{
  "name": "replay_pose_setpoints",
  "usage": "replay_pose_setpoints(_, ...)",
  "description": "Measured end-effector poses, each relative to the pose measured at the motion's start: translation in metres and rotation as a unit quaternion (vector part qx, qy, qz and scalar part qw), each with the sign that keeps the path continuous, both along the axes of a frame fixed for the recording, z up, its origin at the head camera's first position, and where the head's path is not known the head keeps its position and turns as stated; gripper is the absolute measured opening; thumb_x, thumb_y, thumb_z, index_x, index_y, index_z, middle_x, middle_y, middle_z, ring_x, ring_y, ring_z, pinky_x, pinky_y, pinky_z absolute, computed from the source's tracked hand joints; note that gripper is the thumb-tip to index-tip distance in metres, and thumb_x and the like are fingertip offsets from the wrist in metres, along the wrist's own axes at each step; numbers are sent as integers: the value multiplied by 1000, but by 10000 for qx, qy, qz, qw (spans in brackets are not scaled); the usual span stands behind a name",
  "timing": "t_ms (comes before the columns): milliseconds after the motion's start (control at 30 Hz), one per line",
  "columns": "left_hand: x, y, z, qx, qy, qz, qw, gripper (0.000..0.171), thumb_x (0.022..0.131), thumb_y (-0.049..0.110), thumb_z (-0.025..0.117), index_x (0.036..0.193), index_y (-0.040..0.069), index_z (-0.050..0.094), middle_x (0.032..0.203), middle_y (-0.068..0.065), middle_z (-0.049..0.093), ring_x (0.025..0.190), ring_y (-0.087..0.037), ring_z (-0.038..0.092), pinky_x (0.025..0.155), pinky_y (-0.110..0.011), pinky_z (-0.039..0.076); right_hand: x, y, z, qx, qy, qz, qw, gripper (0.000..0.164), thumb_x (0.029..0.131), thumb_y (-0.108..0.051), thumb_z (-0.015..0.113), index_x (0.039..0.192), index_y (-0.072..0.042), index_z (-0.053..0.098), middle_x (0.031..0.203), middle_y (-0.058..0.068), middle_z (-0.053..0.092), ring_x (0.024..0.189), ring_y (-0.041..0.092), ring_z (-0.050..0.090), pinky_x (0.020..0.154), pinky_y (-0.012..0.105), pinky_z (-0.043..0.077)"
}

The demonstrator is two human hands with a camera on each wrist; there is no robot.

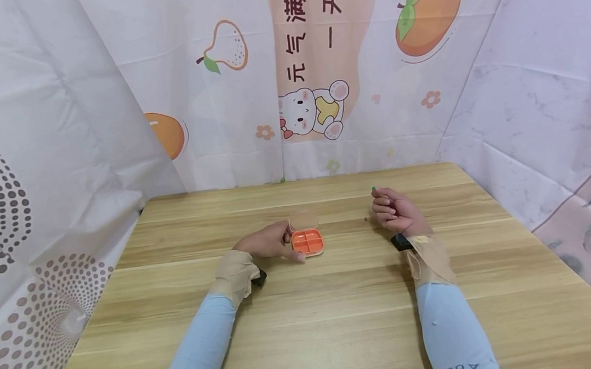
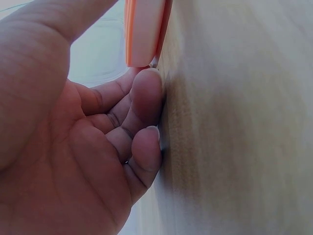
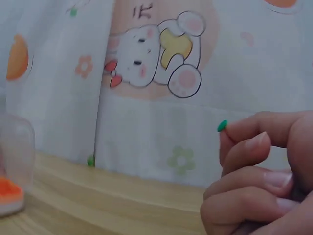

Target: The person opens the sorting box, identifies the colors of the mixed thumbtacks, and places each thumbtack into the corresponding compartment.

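An orange pill box [image 1: 307,242] with a grid of compartments sits on the table, its clear lid [image 1: 303,220] raised at the far side. My left hand [image 1: 269,242] holds the box from the left, thumb along the near side and curled fingers by the far side. In the left wrist view, the fingertips [image 2: 147,95] rest low against the tabletop beside the box's edge. To the right and apart from the box, my right hand [image 1: 397,209] is raised and pinches a small green pill [image 3: 222,126] between thumb and index finger; its other fingers are curled in.
A tiny dark speck [image 1: 366,219] lies on the wooden table [image 1: 304,319] left of my right hand. Printed curtains [image 1: 229,98] hang behind the table's far edge and at both sides. A black wrist camera [image 1: 402,242] is strapped to my right wrist.
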State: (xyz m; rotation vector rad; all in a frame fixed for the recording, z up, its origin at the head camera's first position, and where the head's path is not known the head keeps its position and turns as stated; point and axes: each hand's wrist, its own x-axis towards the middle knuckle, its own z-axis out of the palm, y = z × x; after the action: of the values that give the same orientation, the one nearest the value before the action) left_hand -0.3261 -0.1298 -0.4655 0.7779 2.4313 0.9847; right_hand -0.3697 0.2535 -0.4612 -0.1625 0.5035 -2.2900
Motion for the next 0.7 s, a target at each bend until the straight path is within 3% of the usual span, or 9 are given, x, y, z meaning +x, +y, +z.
replay_pose_setpoints(67,1,0,1,-8,10,1,10000,58,80,39,90,112,8,53,95,-6,54,83,-14,46,74,-30,42,1,-1,3,1111,513,-490,9913,42,115,-24,30,80,-11,49,70,-10,22,53,4,9,48,19,12)
replay_pose_setpoints(100,1,1,1,-15,14,2,10000,58,80,40,90,112,8,53,95,-6,55,83,-14,46,74,-30,42,1,-2,4,1749,775,-767,9785,41,114,-21,35,76,-13,47,67,-9,26,51,4,12,47,19,14)
replay_pose_setpoints(200,2,1,1,-38,14,23,10000,58,80,40,90,111,9,53,95,-6,55,83,-14,46,74,-29,42,3,-5,5,3545,1414,-1362,9142,44,110,-15,50,67,-16,44,58,-7,34,46,4,23,44,20,21)
replay_pose_setpoints(267,2,1,2,-28,11,32,10000,58,80,40,90,111,8,53,95,-6,54,83,-14,46,74,-29,42,3,-6,5,4339,1681,-1511,8721,42,107,-14,57,66,-15,46,55,-7,39,45,4,29,44,20,25)
replay_pose_setpoints(333,2,1,1,-17,-2,39,10000,58,80,40,90,110,8,52,94,-6,53,83,-14,46,73,-29,41,3,-7,3,4650,1777,-1568,8530,38,105,-13,60,68,-14,51,56,-6,41,45,4,30,44,20,25)
replay_pose_setpoints(500,2,0,0,-26,5,53,10000,58,80,39,90,110,7,52,93,-5,51,82,-14,44,73,-29,40,3,-7,-2,5087,2050,-1639,8199,27,104,-13,62,79,-3,59,58,-3,44,45,5,28,43,20,26)
replay_pose_setpoints(600,2,0,0,-9,24,62,10000,57,80,38,90,108,7,52,93,-5,52,82,-14,44,73,-29,40,3,-7,-2,5458,2360,-1567,7886,26,104,-19,63,98,6,63,63,-2,47,46,6,27,45,22,27)
replay_pose_setpoints(700,1,1,0,15,29,55,10000,56,80,38,90,108,7,52,93,-5,52,82,-14,45,73,-30,40,3,-8,-1,5814,2756,-1395,7527,35,105,-24,62,117,8,62,68,0,50,47,8,28,47,24,28)
